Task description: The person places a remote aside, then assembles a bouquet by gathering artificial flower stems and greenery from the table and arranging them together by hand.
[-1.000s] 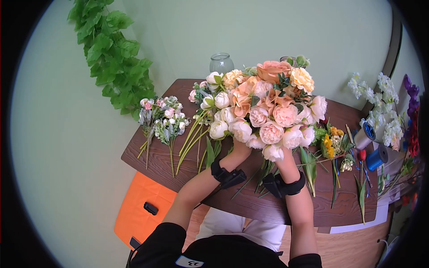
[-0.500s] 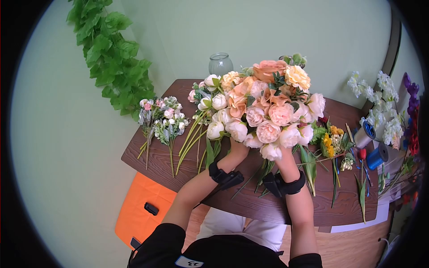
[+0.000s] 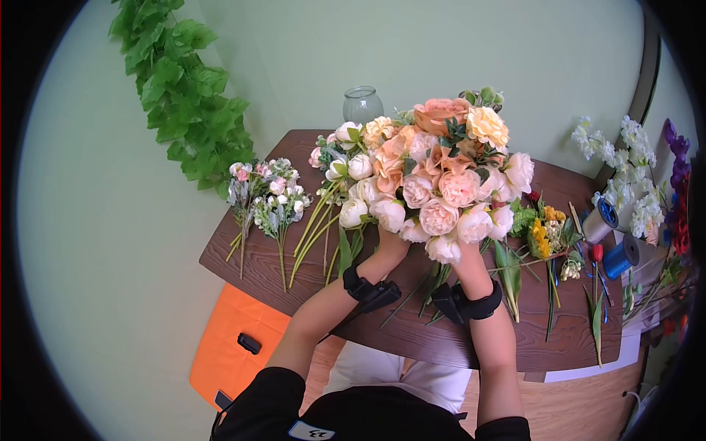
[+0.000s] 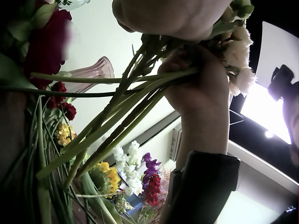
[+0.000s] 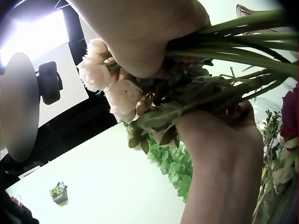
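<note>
On the left, a green leafy garland (image 3: 187,95) hangs against the pale wall (image 3: 515,59), and a quilted orange surface (image 3: 228,345) sits below the table's near left side. The dark, wood-grained table (image 3: 540,356) carries small pink and white sprigs (image 3: 268,191) on its left part, with a clear glass jar (image 3: 362,106) at the back. The large bouquet (image 3: 441,191) of peach, pink and white blooms stands over the middle. Farther right lie yellow flowers (image 3: 543,239), then a blue spool (image 3: 621,256) at the table's right edge, with white blossoms (image 3: 640,176) beyond.

Both forearms reach forward over the near edge and converge beneath the blooms. The left hand (image 5: 222,133) curls round the bouquet's stems from the left; the right hand (image 4: 201,88) grips them from the right, thumb and fingers closed on the bundle. The stems slope down between and below the two hands.

The left table edge runs outside the sprigs, with a bare strip of wood between. The near edge passes under the forearms, and wood grain shows at the front right corner.
</note>
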Tool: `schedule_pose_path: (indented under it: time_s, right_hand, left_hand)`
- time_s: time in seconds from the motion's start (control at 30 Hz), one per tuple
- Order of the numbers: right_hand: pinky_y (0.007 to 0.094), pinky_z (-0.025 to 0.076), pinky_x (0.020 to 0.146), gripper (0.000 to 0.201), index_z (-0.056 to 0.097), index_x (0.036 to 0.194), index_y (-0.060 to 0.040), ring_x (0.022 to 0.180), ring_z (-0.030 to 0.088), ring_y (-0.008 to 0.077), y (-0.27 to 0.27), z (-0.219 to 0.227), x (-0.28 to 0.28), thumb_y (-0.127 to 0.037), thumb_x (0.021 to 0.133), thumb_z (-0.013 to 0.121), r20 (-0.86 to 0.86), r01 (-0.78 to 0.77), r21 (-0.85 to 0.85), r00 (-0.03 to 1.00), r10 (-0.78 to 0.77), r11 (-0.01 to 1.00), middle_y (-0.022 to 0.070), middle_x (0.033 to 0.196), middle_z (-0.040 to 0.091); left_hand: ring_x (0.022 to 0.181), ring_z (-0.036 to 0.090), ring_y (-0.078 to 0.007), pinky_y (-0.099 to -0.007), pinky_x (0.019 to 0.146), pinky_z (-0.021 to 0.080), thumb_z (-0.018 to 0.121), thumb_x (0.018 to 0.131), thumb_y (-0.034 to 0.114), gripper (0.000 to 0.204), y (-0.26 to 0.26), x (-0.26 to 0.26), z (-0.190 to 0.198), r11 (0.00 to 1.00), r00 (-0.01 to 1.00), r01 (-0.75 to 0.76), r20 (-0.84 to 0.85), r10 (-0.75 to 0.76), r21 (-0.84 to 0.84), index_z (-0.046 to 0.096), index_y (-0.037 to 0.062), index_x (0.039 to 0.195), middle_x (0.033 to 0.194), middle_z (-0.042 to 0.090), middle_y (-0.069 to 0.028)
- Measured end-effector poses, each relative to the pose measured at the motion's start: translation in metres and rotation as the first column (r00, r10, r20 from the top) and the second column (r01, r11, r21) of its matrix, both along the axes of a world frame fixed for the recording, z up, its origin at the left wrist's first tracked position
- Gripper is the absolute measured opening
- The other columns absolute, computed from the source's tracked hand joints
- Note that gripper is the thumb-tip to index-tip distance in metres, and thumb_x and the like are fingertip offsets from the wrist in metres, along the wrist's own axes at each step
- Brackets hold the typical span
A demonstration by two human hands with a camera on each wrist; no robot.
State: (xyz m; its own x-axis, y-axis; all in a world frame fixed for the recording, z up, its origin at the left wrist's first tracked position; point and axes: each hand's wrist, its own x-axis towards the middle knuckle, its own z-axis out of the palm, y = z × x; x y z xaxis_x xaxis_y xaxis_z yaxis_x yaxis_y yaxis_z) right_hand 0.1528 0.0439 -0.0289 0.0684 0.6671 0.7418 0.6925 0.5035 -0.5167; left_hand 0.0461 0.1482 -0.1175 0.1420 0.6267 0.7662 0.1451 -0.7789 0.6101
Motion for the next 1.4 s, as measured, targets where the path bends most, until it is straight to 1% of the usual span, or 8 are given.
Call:
schedule_pose_path:
  time_s: [0.63,0.7,0.8,0.9,1.13,1.27,1.33,1.4]
  right_hand:
    - [0.0393,0.038,0.082,0.041,0.049,0.106,-0.0067,0.096,0.047,0.0297,-0.001,0.007,-0.005,-0.016,0.068,0.060,0.039,0.031,0.123,0.999,-0.036,0.992,0.0137,0.103,0.048]
    - [0.0393,0.038,0.083,0.041,0.049,0.106,-0.0068,0.097,0.047,0.0299,-0.003,0.011,-0.006,-0.016,0.068,0.060,0.056,0.040,0.125,0.997,-0.047,0.991,0.0138,0.103,0.048]
    - [0.0392,0.038,0.083,0.041,0.049,0.106,-0.0069,0.097,0.047,0.0304,-0.005,0.013,-0.006,-0.016,0.068,0.060,0.035,0.021,0.091,0.999,-0.024,0.996,0.0143,0.104,0.048]
    - [0.0390,0.038,0.084,0.041,0.049,0.107,-0.0071,0.098,0.046,0.0306,-0.003,0.014,-0.005,-0.017,0.068,0.060,-0.038,-0.028,0.042,0.999,0.029,0.999,0.0145,0.105,0.048]
    - [0.0383,0.038,0.083,0.044,0.046,0.108,-0.0073,0.097,0.047,0.0287,0.007,-0.001,-0.004,-0.020,0.069,0.059,-0.047,0.018,0.103,0.999,-0.013,0.994,0.0128,0.105,0.047]
    - [0.0381,0.038,0.083,0.044,0.046,0.109,-0.0075,0.098,0.046,0.0288,0.005,-0.001,-0.003,-0.021,0.069,0.059,-0.100,-0.012,0.046,0.995,0.017,0.999,0.0132,0.105,0.047]
    - [0.0377,0.038,0.083,0.044,0.046,0.109,-0.0078,0.098,0.046,0.0287,0.003,0.003,0.001,-0.021,0.069,0.058,0.157,0.092,0.089,0.982,-0.105,0.992,0.0132,0.104,0.047]
    - [0.0368,0.036,0.087,0.043,0.047,0.110,-0.0047,0.102,0.045,0.0282,-0.001,0.006,0.001,-0.017,0.071,0.059,0.148,0.080,0.010,0.986,-0.081,0.997,0.0138,0.109,0.047]
  left_hand:
    - [0.086,0.046,-0.0292,-0.0389,0.073,0.037,0.058,0.071,0.018,0.027,0.000,-0.005,0.000,0.992,0.986,-0.098,-0.127,0.108,0.079,0.047,0.0044,0.091,0.089,0.047,-0.0121]
    - [0.099,0.047,-0.0202,-0.0315,0.081,0.040,0.053,0.080,0.029,0.036,-0.007,-0.016,0.004,0.994,0.923,-0.106,-0.374,0.091,-0.020,0.046,0.0100,0.110,0.107,0.047,-0.0064]
    - [0.088,0.045,-0.0291,-0.0385,0.077,0.035,0.059,0.071,0.020,0.031,0.006,0.000,-0.009,0.997,0.984,-0.061,-0.167,0.069,0.048,0.046,0.0045,0.094,0.092,0.047,-0.0122]
    - [0.098,0.048,-0.0214,-0.0326,0.081,0.040,0.054,0.079,0.028,0.035,-0.007,-0.016,0.006,0.985,0.895,-0.163,-0.413,0.168,0.048,0.048,0.0099,0.108,0.105,0.049,-0.0077]
    - [0.096,0.049,-0.0195,-0.0310,0.077,0.041,0.054,0.079,0.027,0.033,-0.012,-0.016,0.007,0.977,0.874,-0.212,-0.447,0.191,0.002,0.049,0.0102,0.106,0.104,0.050,-0.0074]
    - [0.092,0.051,-0.0190,-0.0305,0.075,0.043,0.055,0.079,0.026,0.031,-0.004,-0.013,-0.001,0.960,0.900,-0.196,-0.351,0.257,0.202,0.050,0.0097,0.104,0.101,0.052,-0.0065]
    - [0.091,0.052,-0.0191,-0.0306,0.075,0.043,0.055,0.079,0.025,0.030,-0.002,-0.013,-0.006,0.950,0.911,-0.193,-0.314,0.267,0.247,0.051,0.0094,0.103,0.099,0.053,-0.0063]
    - [0.088,0.053,-0.0198,-0.0311,0.073,0.044,0.055,0.079,0.025,0.028,-0.011,-0.014,0.006,0.979,0.935,-0.181,-0.294,0.201,0.094,0.052,0.0089,0.101,0.097,0.054,-0.0064]
